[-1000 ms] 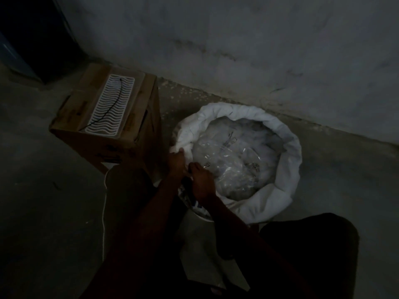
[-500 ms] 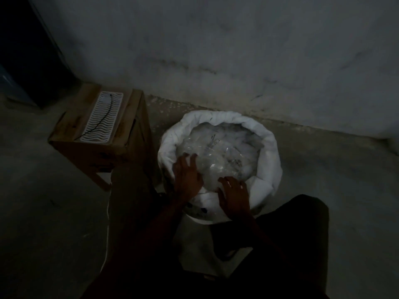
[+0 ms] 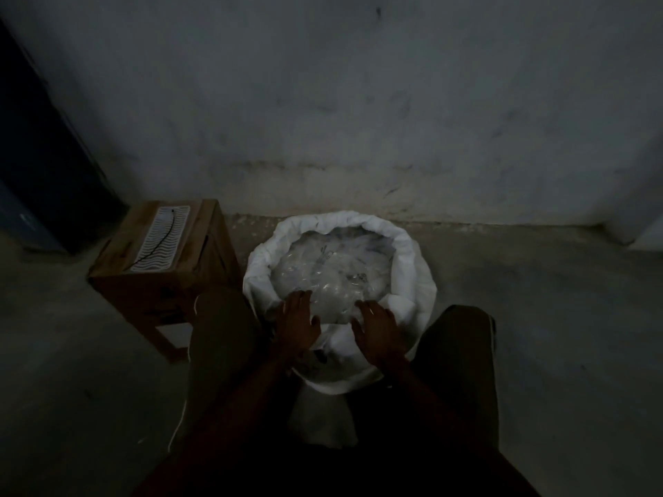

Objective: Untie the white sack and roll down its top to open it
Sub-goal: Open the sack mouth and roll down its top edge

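Observation:
The white sack (image 3: 412, 260) stands on the floor between my knees, its top rolled down into a thick rim. Clear plastic packets (image 3: 330, 278) fill its mouth. My left hand (image 3: 297, 321) lies flat over the near left part of the rim with straight, spread fingers. My right hand (image 3: 376, 331) lies flat over the near right part of the rim, fingers straight as well. Neither hand holds anything. The room is dim, so fine detail is hard to make out.
A cardboard box (image 3: 201, 263) with a white wavy grid panel (image 3: 159, 238) on top stands left of the sack. A grey wall (image 3: 358, 120) rises right behind it. My knees (image 3: 222, 317) flank the sack. Bare concrete floor (image 3: 559, 299) spreads right.
Both hands let go of the near rim, which they were gripping, and now lie flat and apart over it. The camera has pulled back and up.

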The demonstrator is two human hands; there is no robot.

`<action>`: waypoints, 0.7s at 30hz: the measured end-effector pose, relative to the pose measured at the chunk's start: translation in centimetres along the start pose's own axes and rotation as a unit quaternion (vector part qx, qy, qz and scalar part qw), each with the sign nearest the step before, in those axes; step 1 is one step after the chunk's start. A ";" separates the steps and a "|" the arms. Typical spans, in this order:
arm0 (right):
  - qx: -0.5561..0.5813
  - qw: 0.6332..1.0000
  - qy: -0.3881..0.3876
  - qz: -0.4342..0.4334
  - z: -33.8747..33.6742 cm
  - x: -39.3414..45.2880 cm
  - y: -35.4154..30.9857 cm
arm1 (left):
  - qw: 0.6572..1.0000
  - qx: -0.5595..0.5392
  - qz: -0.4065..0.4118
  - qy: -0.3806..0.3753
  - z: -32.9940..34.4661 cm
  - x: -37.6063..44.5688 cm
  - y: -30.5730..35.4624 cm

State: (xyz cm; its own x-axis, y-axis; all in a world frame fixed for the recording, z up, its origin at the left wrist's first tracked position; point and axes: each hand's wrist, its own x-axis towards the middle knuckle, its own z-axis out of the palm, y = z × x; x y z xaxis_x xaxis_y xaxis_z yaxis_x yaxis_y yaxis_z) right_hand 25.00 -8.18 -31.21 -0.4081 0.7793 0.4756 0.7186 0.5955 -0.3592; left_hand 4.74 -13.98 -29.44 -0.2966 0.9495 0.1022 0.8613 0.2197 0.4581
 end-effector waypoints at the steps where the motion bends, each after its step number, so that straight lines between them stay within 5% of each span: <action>1: -0.003 1.000 -0.008 0.002 -0.5 0.6 -0.3 | 1.000 -0.001 0.006 -0.001 -0.3 0.2 0.2; 11: -0.029 0.999 -0.036 0.022 -3.4 5.9 -1.5 | 0.997 0.032 0.065 -0.012 -3.5 3.9 -0.1; 21: -0.046 0.994 -0.089 0.049 2.3 10.1 2.2 | 0.999 0.010 0.043 -0.021 -0.8 9.4 -3.1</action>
State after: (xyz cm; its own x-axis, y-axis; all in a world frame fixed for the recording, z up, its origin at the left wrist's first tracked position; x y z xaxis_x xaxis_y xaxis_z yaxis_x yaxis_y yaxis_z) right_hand 21.13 1.49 -29.06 -0.4207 0.8596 0.2899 0.8049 0.5011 -0.3179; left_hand -1.07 -5.88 -29.15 -0.2035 0.9736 0.1030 0.8910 0.1406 0.4316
